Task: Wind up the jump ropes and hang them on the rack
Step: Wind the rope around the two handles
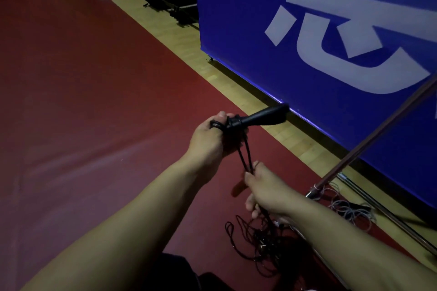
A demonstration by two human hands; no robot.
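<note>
Left hand: your left hand (208, 137) curls around the black handle (259, 116) of a jump rope (244, 156), with cord looped at the fingers; the handle points toward the blue banner (331, 30).
Right hand: your right hand (267, 192) pinches two strands of the cord just below the left hand, fingers closed on them.
Rope: the strands run taut between your hands; the rest lies tangled on the red floor (71, 101) beneath your right forearm.
Nearby: a pale cord (350, 210) lies coiled by a metal pole (369, 146), at the edge of the wooden strip.
</note>
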